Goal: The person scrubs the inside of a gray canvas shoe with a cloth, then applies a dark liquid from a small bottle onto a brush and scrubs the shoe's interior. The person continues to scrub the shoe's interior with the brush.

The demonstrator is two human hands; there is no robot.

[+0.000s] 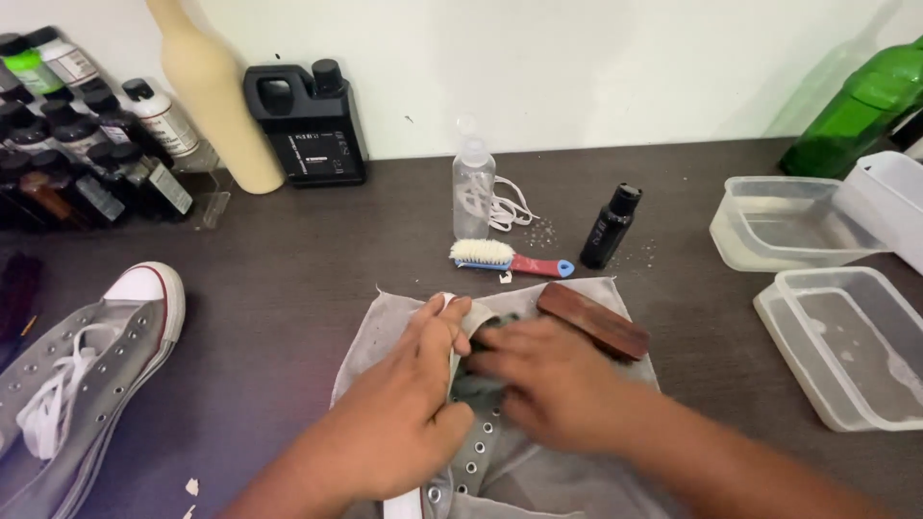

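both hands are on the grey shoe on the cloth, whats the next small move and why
Probably keep the left hand gripping the grey shoe by its toe end and work the blurred right hand further along the upper; the wooden brush lies unused on the cloth.

left hand [404, 413] gripping grey sneaker [476, 452], right hand [548, 380] inside
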